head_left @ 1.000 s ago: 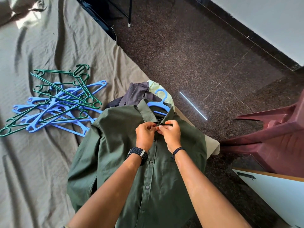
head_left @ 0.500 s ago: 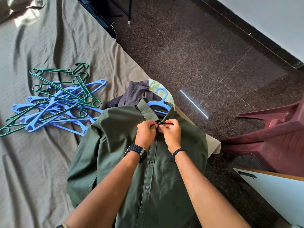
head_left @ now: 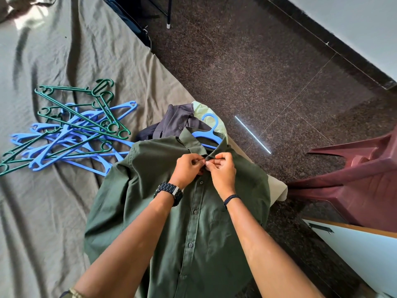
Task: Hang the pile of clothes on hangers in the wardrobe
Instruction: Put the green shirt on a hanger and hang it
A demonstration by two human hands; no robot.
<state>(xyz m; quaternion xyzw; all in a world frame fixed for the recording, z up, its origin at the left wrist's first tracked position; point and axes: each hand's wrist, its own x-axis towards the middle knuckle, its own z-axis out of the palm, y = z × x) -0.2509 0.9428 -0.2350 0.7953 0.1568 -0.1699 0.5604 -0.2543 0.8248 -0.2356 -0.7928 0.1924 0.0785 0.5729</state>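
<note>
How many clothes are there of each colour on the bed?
dark green shirt: 1
dark grey shirt: 1
pale green garment: 1
Total: 3 that show; anything underneath them is hidden.

Blue hanger (head_left: pixel 209 135) mostly hidden inside green shirt (head_left: pixel 206 233); shirt hem cut off below.

— Where could a hand pass on the bed (head_left: pixel 53 211)?
— Over the bare sheet near the viewer on the left; farther off lies the tangle of blue and green hangers (head_left: pixel 68 130).
— And right?
— Open floor (head_left: pixel 247 72), then a maroon plastic chair (head_left: pixel 361 181) and a cabinet door (head_left: pixel 365 250).
</note>
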